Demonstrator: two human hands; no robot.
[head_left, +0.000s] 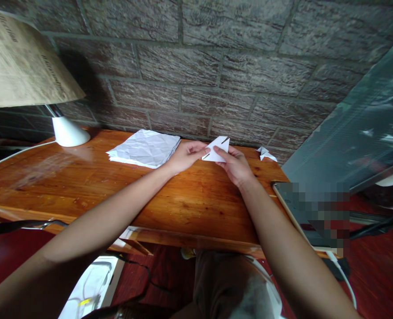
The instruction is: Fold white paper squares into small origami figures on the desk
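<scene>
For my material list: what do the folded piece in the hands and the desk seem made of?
Folded piece: probably white paper, matte, judging by its crisp, straight edges.
Desk: likely varnished wood, with brown grain and a glossy sheen in places.

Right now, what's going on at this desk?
A person's left hand and right hand together hold a small folded white paper piece over the glossy brown wooden table. A stack of creased white paper sheets lies beside the left hand; another folded white paper shape sits beyond the right.
</scene>
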